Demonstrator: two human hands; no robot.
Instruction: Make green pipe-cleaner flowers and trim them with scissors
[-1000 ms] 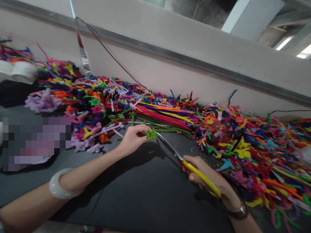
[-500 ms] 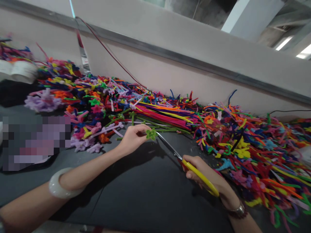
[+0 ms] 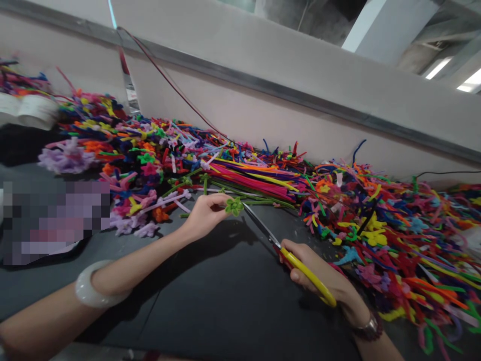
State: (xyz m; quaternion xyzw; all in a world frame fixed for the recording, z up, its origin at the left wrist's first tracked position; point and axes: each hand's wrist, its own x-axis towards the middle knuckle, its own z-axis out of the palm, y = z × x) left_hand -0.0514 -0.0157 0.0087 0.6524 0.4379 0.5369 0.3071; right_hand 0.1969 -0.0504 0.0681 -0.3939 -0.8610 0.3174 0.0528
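Between the fingertips of my left hand (image 3: 207, 213) is a small green pipe-cleaner flower (image 3: 234, 206), held above the dark table. My right hand (image 3: 308, 268) is wrapped round a pair of scissors (image 3: 265, 231) with a long yellow handle and silver blades. The blade tips reach the right edge of the flower; whether they touch a petal I cannot tell. Behind my hands lies a bundle of straight pipe cleaners (image 3: 255, 180) in pink, yellow, purple and green.
Heaped pipe-cleaner pieces and flowers cover the table's right side (image 3: 376, 235) and back left (image 3: 146, 150). White cups (image 3: 37, 111) lie at the far left. A pale partition (image 3: 263, 110) rises behind, with a thin cable (image 3: 165, 80) hanging down it. The dark tabletop (image 3: 225, 301) stretches in front.
My right hand has shifted very slightly, and the scissor blades look a little closer together. My left hand keeps its hold on the green flower, almost still.
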